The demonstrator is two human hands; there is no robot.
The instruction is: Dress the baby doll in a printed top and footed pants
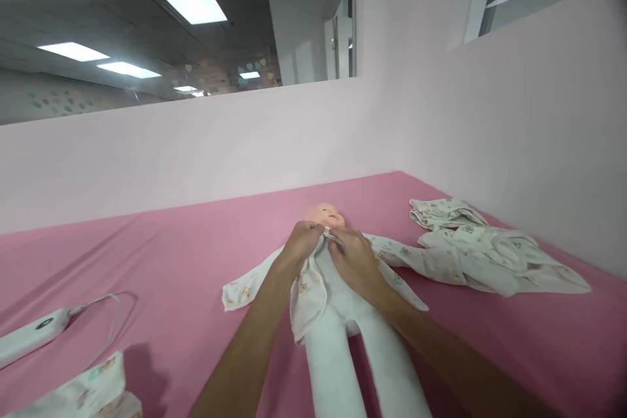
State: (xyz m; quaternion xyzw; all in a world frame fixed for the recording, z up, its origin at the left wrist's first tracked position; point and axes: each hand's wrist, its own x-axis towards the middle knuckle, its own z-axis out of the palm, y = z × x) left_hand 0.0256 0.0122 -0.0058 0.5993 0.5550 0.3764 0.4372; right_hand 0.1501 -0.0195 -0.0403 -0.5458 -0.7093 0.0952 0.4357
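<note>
Evidently, the head view is showing the collar being closed. The baby doll [337, 326] is lying face up mid-desk [171, 261] with its printed top [306, 294] hanging open below the chest. The left hand [301, 241] and right hand [355, 258] are both pinching the top's edges together at the neck (fingertips nearly touching). Fastening there is, I judge, calling for aligned edges and a steady grip. Spare garments [484, 241] are lying to the right.
</note>
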